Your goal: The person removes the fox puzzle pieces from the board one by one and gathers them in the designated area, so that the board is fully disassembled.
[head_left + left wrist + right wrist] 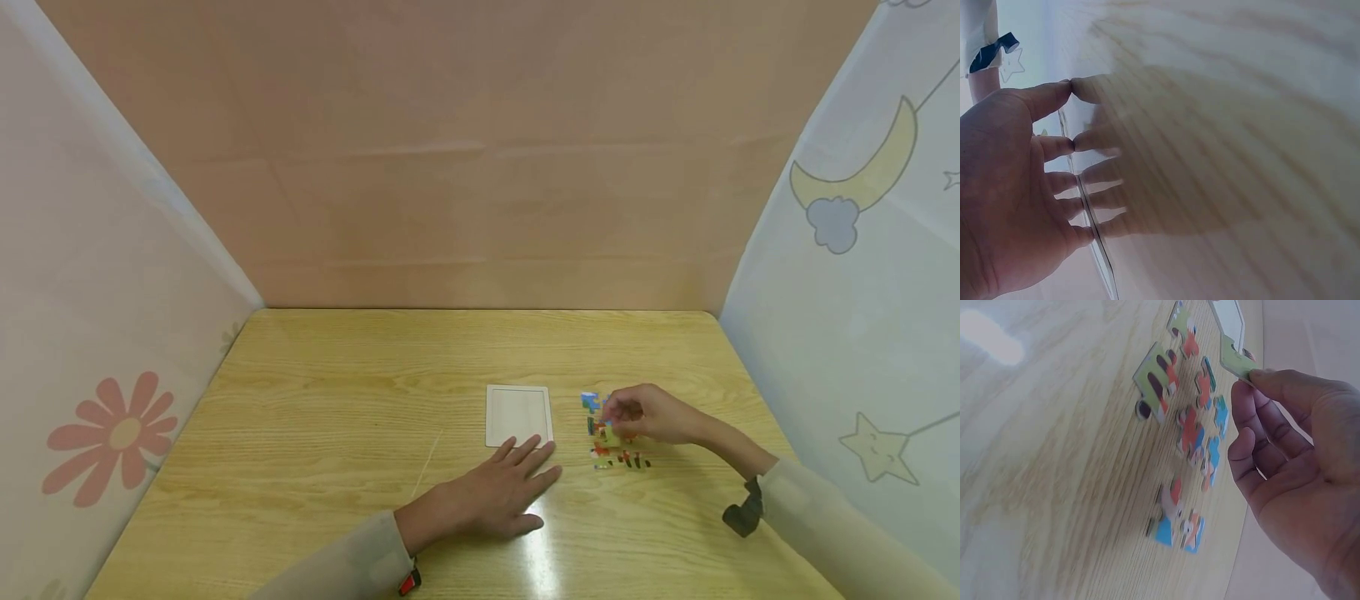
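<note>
My left hand [501, 492] lies with its fingers spread, fingertips at the near edge of a square wooden puzzle tray [519, 412]. In the left wrist view, that hand's fingertips [1074, 145] touch the tabletop and the tray's edge. My right hand [651, 413] is above the puzzle pieces to the right of the tray. Between thumb and fingers it pinches a green puzzle piece [1235, 364], clearest in the right wrist view. Below it, several loose jigsaw pieces [1188, 434] in red, blue and green lie picture side up on the table. The hand partly hides them in the head view.
The wood-grain table [337, 383] meets a plain tan backdrop [480, 208] at its far edge. Fabric walls stand at both sides, the left with a flower [123, 433], the right with a moon [862, 183] and star.
</note>
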A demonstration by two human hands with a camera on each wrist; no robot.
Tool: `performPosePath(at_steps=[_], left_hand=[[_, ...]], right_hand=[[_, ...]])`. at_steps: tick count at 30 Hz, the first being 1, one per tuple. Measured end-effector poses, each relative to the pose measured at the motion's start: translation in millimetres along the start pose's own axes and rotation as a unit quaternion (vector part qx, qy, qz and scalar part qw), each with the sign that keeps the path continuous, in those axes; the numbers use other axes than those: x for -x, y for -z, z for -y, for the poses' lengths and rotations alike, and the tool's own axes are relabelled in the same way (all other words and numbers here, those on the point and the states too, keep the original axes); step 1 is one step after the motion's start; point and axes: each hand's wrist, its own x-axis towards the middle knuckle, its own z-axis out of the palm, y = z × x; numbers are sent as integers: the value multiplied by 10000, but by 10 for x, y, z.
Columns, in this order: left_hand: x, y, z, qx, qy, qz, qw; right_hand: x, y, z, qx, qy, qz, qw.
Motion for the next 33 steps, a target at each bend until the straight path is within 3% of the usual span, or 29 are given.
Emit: performPosePath(at_steps=[5, 33], left_hand=[[8, 25, -9, -76, -11, -65, 9999], [2, 10, -7, -138, -12, -40, 9999]], right_hand=[[104, 38, -30, -35, 185, -38, 9998], [607, 217, -231, 104, 109, 42, 9999]])
